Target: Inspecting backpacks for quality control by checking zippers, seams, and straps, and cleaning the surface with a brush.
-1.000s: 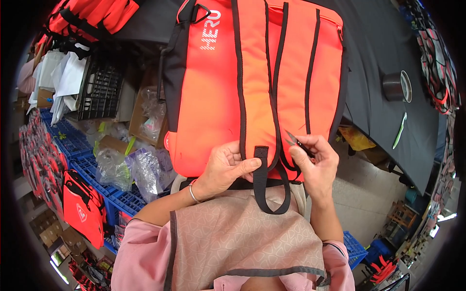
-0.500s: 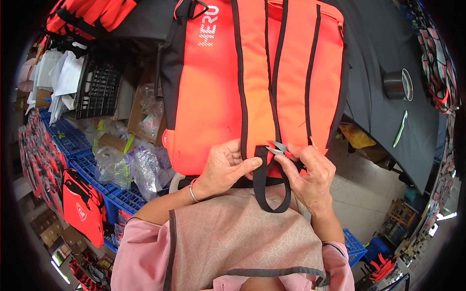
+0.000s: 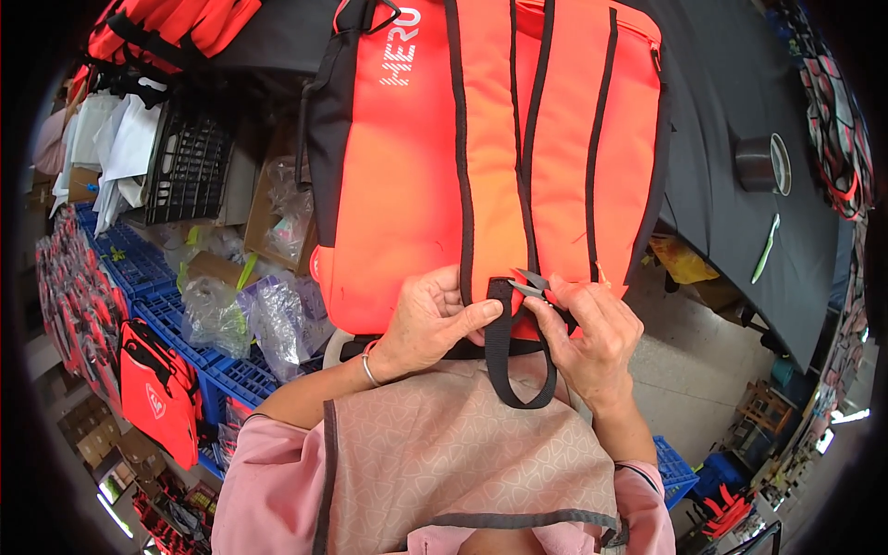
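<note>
A bright orange-red backpack (image 3: 398, 203) with black edging lies in front of me, its near end close to my apron. My left hand (image 3: 430, 319) pinches the near end of one shoulder strap (image 3: 490, 166), thumb pressing beside the black webbing (image 3: 499, 347) stitched there. That webbing hangs in a loop over the apron. In my right hand (image 3: 597, 333) is a pair of thread snips (image 3: 529, 281), its handles mostly hidden by the fingers. The pointed blades stand apart, right beside the strap end and webbing. A second shoulder strap (image 3: 569, 139) lies alongside on the right.
Beneath the bag, a black-covered table (image 3: 721, 102) extends right, holding a dark cup (image 3: 763, 165) and a pale green-and-white slim tool (image 3: 765, 248). On the left are a black crate (image 3: 190, 166), blue plastic pallets (image 3: 166, 319), clear plastic bags (image 3: 277, 319) and another red bag (image 3: 159, 393).
The backpack has shifted very slightly to the right. My right hand has moved a touch to the right, with the snips still at the strap end; my left hand keeps its grip.
</note>
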### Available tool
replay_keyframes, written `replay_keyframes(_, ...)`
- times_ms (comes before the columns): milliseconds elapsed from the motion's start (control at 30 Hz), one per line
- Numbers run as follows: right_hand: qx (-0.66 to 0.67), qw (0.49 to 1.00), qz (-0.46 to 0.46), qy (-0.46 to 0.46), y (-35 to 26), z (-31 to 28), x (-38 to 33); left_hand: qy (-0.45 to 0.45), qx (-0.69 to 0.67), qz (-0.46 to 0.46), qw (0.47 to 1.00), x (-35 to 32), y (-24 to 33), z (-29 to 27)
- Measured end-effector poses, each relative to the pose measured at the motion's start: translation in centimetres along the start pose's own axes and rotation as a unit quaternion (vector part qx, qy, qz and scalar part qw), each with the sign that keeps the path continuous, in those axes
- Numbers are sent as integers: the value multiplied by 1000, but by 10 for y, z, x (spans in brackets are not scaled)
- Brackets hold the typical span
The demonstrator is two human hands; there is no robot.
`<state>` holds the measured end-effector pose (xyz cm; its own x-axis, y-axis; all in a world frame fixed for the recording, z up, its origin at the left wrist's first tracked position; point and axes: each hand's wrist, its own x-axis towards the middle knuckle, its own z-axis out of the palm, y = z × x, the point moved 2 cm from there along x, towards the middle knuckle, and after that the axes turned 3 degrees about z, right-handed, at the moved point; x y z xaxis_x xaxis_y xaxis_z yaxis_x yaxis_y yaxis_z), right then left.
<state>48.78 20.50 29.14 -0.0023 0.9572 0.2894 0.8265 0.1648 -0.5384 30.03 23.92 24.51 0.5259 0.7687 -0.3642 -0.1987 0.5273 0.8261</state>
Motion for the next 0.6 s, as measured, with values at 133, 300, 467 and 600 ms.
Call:
replay_keyframes(133,-27,1000,-14,5,0,1,-1,-2,-21,-3,1000,0,1,1)
replay_keyframes(300,-32,999,-20,4,-2,0,-1,-2,-23,-8,1000,1,2,0)
replay_keyframes(467,-51,998,-28,11,-1,1,-2,4,-29,-20,999,0,-1,-1)
replay_keyframes(600,-66,997,-39,25,-2,3,-2,5,-34,-19,999,1,1,0)
